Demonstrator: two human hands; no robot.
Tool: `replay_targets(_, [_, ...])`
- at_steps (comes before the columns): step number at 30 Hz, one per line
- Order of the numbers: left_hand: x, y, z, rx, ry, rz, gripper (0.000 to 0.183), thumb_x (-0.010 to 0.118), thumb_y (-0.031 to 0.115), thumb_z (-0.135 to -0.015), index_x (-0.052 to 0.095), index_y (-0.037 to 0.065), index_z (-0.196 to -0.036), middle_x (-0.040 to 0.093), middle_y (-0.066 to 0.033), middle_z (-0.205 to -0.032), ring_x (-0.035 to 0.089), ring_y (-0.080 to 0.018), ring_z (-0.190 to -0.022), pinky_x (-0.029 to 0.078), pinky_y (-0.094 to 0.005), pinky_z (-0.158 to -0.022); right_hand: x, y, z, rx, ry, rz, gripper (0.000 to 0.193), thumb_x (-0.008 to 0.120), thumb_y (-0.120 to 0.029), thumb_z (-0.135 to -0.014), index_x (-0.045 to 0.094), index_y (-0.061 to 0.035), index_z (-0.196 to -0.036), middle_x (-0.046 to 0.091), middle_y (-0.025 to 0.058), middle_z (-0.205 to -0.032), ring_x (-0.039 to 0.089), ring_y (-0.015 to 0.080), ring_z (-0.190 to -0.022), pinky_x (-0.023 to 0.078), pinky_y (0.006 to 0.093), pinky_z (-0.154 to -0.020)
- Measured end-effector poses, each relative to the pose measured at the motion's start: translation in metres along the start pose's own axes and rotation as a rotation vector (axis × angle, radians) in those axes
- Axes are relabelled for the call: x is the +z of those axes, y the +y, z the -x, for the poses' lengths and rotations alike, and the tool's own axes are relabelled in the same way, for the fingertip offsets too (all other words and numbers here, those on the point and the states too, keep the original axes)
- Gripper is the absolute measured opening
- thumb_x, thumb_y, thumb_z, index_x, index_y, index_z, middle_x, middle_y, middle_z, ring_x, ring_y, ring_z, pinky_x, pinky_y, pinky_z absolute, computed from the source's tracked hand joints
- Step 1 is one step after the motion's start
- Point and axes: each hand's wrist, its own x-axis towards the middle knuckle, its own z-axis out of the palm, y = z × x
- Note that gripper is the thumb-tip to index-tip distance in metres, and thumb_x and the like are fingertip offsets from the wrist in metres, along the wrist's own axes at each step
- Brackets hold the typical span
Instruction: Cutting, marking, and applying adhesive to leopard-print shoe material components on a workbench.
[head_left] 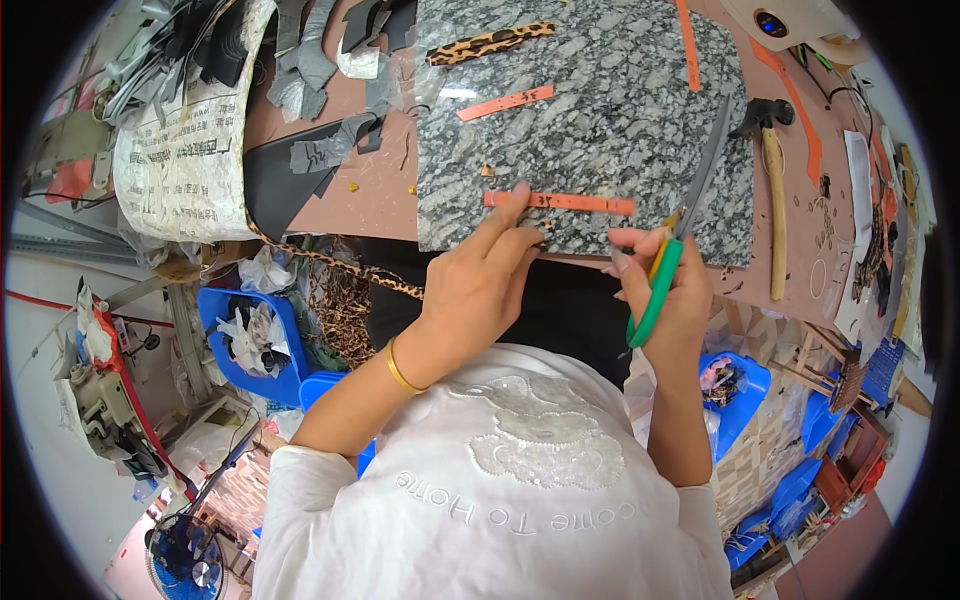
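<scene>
An orange strip (575, 203) lies on the speckled granite slab (600, 120) near its front edge. My left hand (480, 275) presses the strip's left end down with the fingertips. My right hand (665, 285) grips green-handled scissors (660, 285), whose long grey blades (705, 165) point up and away over the slab, just right of the strip's right end.
More orange strips (507, 101) and a leopard-print strip (490, 43) lie on the slab. A hammer (772, 180) rests to the right. Grey and black offcuts (320, 60) and a printed sack (185, 140) sit left. Blue bins (255, 340) stand below the table.
</scene>
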Motion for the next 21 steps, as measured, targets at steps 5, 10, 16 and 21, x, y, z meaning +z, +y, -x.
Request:
replay_targets(5, [-0.010, -0.019, -0.003, -0.049, 0.094, 0.278, 0.013, 0.063, 0.000, -0.084, 0.064, 0.005, -0.096, 0.061, -0.0143, -0.126, 0.068, -0.0290, -0.089, 0.054, -0.0337, -0.070, 0.030, -0.001, -0.002, -0.033, -0.202, -0.099, 0.023, 0.070, -0.008, -0.084, 0.055, -0.0013, -0.100, 0.070, 0.0072, -0.088, 0.062, 0.0102, -0.066, 0.049, 0.0270, -0.059])
replay_targets(10, [-0.018, -0.023, -0.007, 0.016, 0.010, 0.145, 0.016, 0.063, 0.001, -0.081, 0.062, 0.006, -0.096, 0.060, -0.0109, -0.129, 0.068, -0.0283, -0.087, 0.054, -0.0346, -0.069, 0.029, -0.020, 0.000, -0.115, -0.373, 0.338, 0.017, 0.061, 0.003, -0.086, 0.054, -0.0015, -0.101, 0.067, 0.0088, -0.102, 0.060, 0.0079, -0.068, 0.054, 0.0240, -0.062])
replay_targets(16, [-0.012, -0.025, -0.010, 0.130, -0.108, -0.053, 0.019, 0.065, 0.004, -0.077, 0.058, 0.008, -0.094, 0.060, -0.0080, -0.129, 0.067, -0.0264, -0.080, 0.054, -0.0358, -0.062, 0.024, -0.015, 0.001, 0.008, -0.212, 0.071, 0.014, 0.060, 0.006, -0.084, 0.058, -0.0004, -0.097, 0.065, 0.0066, -0.092, 0.056, 0.0057, -0.066, 0.051, 0.0216, -0.057])
replay_targets(21, [-0.013, -0.021, -0.002, 0.074, -0.093, -0.045, 0.019, 0.065, 0.004, -0.078, 0.057, 0.008, -0.095, 0.060, -0.0080, -0.129, 0.067, -0.0266, -0.078, 0.054, -0.0360, -0.062, 0.026, -0.009, 0.009, 0.006, -0.379, 0.258, 0.017, 0.061, 0.006, -0.084, 0.056, -0.0014, -0.099, 0.068, 0.0084, -0.091, 0.057, 0.0058, -0.065, 0.049, 0.0207, -0.055])
